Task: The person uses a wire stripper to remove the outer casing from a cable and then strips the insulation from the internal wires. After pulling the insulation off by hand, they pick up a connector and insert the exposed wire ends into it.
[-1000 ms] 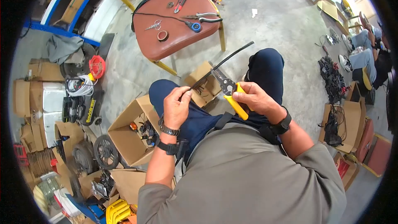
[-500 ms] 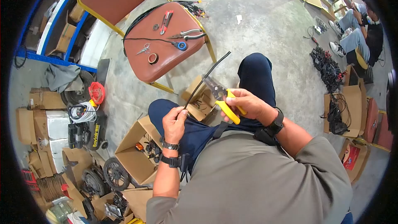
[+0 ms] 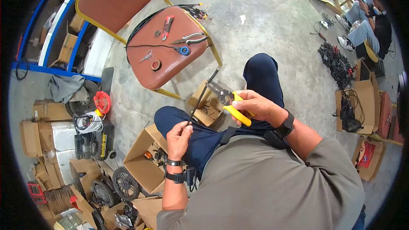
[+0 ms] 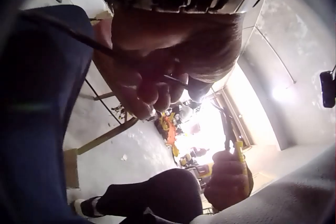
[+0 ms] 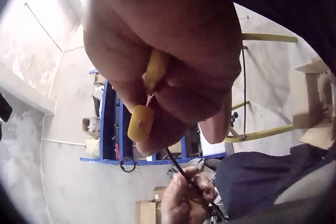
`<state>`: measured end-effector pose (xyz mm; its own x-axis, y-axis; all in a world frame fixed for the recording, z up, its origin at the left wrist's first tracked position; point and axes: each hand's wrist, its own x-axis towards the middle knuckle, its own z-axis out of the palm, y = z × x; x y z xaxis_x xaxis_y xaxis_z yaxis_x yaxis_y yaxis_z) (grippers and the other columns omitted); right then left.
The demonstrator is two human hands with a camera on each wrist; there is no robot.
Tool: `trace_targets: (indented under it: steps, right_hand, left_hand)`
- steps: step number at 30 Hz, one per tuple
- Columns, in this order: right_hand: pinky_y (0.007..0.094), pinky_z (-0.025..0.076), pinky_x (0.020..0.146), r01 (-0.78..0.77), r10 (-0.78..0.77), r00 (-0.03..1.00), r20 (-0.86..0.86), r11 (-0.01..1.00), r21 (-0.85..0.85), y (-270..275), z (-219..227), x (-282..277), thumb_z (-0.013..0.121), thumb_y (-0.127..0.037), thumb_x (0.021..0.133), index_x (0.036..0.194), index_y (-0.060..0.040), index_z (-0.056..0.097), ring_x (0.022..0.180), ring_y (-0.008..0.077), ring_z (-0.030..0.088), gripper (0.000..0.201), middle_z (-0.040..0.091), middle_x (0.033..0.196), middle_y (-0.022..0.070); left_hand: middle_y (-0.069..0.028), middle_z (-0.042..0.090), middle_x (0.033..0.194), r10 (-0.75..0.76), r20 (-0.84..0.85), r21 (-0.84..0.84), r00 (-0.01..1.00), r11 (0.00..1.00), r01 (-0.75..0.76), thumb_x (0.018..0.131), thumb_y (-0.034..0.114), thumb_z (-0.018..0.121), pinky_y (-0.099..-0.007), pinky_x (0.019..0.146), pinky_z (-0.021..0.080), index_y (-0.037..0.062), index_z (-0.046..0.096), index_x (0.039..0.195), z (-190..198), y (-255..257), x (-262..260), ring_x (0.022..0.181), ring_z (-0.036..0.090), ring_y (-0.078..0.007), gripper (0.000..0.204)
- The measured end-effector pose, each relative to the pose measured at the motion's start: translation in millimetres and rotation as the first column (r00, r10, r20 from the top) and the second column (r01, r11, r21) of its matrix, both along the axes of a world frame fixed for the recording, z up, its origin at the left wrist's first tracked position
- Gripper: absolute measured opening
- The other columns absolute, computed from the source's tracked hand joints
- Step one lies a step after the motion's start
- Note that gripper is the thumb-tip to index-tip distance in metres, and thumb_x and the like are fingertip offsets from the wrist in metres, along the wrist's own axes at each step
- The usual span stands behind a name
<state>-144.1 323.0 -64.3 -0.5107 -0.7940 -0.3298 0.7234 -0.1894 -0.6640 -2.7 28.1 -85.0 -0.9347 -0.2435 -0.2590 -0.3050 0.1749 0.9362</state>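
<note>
In the head view my left hand [image 3: 177, 139] pinches a black cable [image 3: 197, 108] between thumb and fingers, its free length slanting up and forward. My right hand [image 3: 260, 108] grips wire strippers [image 3: 224, 96] by their yellow handles [image 3: 237, 116]. The metal head of the strippers meets the cable a short way below its tip; their handles are spread apart. From the right wrist, the yellow handles [image 5: 140, 122] show within the curled fingers, and the cable [image 5: 181, 171] runs to the left hand [image 5: 184, 199]. The left wrist view is dark, with the cable [image 4: 79, 36] crossing by the palm.
Ahead stands a chair [image 3: 168, 66] bearing a utility knife [image 3: 168, 27], pliers [image 3: 189, 38], scissors [image 3: 147, 56], a tape roll [image 3: 156, 65] and a blue-ended cable [image 3: 183, 51]. Open cardboard boxes [image 3: 142, 162] stand by the knees. A person [image 3: 370, 30] sits far right.
The strippers now meet the cable much closer to its tip, leaving a shorter end beyond them. My left hand has drawn lower and farther from the strippers. The head view has shifted.
</note>
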Motion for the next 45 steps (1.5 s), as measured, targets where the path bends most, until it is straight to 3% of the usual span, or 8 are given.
trace_targets:
  steps: [8, 12, 16, 26, 35, 38, 41, 45]
  right_hand:
    - [0.0240, 0.051, 0.055, -0.288, 0.343, 0.905, -0.250, 0.929, 0.232, -11.7, 11.8, 13.8, 0.059, -0.030, 0.101, 0.099, -0.0068, 0.059, 0.066, 0.0124, 0.069, 0.023, 0.072, 0.084, 0.0065]
    - [0.0217, 0.047, 0.050, -0.282, 0.320, 0.929, -0.184, 0.937, 0.205, -7.1, 14.1, 12.3, 0.059, -0.029, 0.101, 0.102, -0.0066, 0.060, 0.068, 0.0115, 0.070, 0.022, 0.073, 0.086, 0.0065]
    - [0.0228, 0.049, 0.051, -0.196, 0.195, 0.981, -0.017, 0.981, -0.008, -5.2, 8.7, 15.6, 0.058, -0.027, 0.101, 0.106, -0.0046, 0.060, 0.070, 0.0181, 0.072, 0.023, 0.073, 0.087, 0.0122]
    - [0.0240, 0.049, 0.053, -0.196, 0.198, 0.979, -0.046, 0.980, 0.034, -7.7, 3.3, 16.0, 0.058, -0.026, 0.101, 0.104, -0.0059, 0.058, 0.068, 0.0177, 0.071, 0.021, 0.072, 0.086, 0.0112]
    - [0.0295, 0.053, 0.061, -0.227, 0.244, 0.961, -0.126, 0.964, 0.136, -8.7, 15.7, 15.0, 0.072, -0.021, 0.093, 0.103, -0.0051, 0.057, 0.073, 0.0169, 0.069, 0.024, 0.070, 0.086, 0.0098]
    - [0.0291, 0.052, 0.066, -0.176, 0.229, 0.916, -0.329, 0.967, 0.183, -9.7, 7.4, 17.2, 0.074, -0.021, 0.092, 0.100, -0.0046, 0.058, 0.078, 0.0132, 0.066, 0.025, 0.068, 0.086, 0.0078]
    - [0.0278, 0.051, 0.073, -0.129, 0.327, 0.772, -0.545, 0.920, 0.369, -9.1, 15.4, 14.0, 0.074, -0.023, 0.092, 0.098, -0.0032, 0.059, 0.081, 0.0102, 0.062, 0.026, 0.067, 0.086, 0.0055]
    - [0.0271, 0.049, 0.074, -0.136, 0.303, 0.839, -0.452, 0.921, 0.366, -11.5, 17.5, 15.1, 0.074, -0.022, 0.093, 0.097, -0.0016, 0.060, 0.082, 0.0090, 0.060, 0.025, 0.066, 0.086, 0.0041]
  left_hand:
    - [-0.0035, 0.070, 0.083, -0.044, -0.097, 0.125, 0.994, 0.991, 0.056, 0.100, 0.015, 0.062, -0.0217, 0.060, 0.048, -0.0015, 0.069, 0.114, 41.1, 40.2, -41.0, 0.067, 0.058, -0.0069, 0.023]
    - [-0.0045, 0.070, 0.081, -0.029, -0.141, 0.203, 0.990, 0.977, 0.058, 0.100, 0.015, 0.063, -0.0205, 0.056, 0.047, -0.0014, 0.069, 0.112, 35.3, 43.6, -41.6, 0.063, 0.057, -0.0072, 0.021]
    - [-0.0053, 0.070, 0.079, -0.010, -0.134, 0.263, 0.991, 0.964, 0.045, 0.099, 0.014, 0.064, -0.0206, 0.054, 0.046, -0.0008, 0.069, 0.109, 32.9, 42.4, -39.6, 0.060, 0.057, -0.0073, 0.018]
    - [-0.0041, 0.068, 0.077, 0.004, -0.112, 0.257, 0.994, 0.966, 0.024, 0.100, 0.017, 0.064, -0.0203, 0.053, 0.044, 0.0000, 0.069, 0.107, 29.6, 41.7, -36.3, 0.058, 0.055, -0.0066, 0.020]
    - [-0.0033, 0.069, 0.077, 0.031, -0.142, 0.207, 0.989, 0.978, -0.001, 0.100, 0.019, 0.064, -0.0193, 0.052, 0.043, -0.0011, 0.069, 0.112, 36.3, 51.2, -40.9, 0.058, 0.054, -0.0049, 0.024]
    - [-0.0036, 0.069, 0.077, 0.059, -0.163, 0.240, 0.985, 0.971, -0.019, 0.100, 0.019, 0.065, -0.0186, 0.050, 0.041, -0.0011, 0.069, 0.112, 36.2, 53.4, -40.0, 0.056, 0.053, -0.0042, 0.024]
    - [-0.0043, 0.070, 0.077, 0.061, -0.137, 0.261, 0.989, 0.965, -0.023, 0.099, 0.018, 0.065, -0.0182, 0.048, 0.040, -0.0008, 0.069, 0.112, 37.4, 52.1, -39.7, 0.054, 0.052, -0.0038, 0.023]
    - [-0.0044, 0.070, 0.077, 0.076, -0.106, 0.268, 0.991, 0.962, -0.045, 0.098, 0.012, 0.067, -0.0191, 0.048, 0.040, -0.0024, 0.069, 0.111, 28.6, 50.2, -41.1, 0.055, 0.052, -0.0029, 0.020]
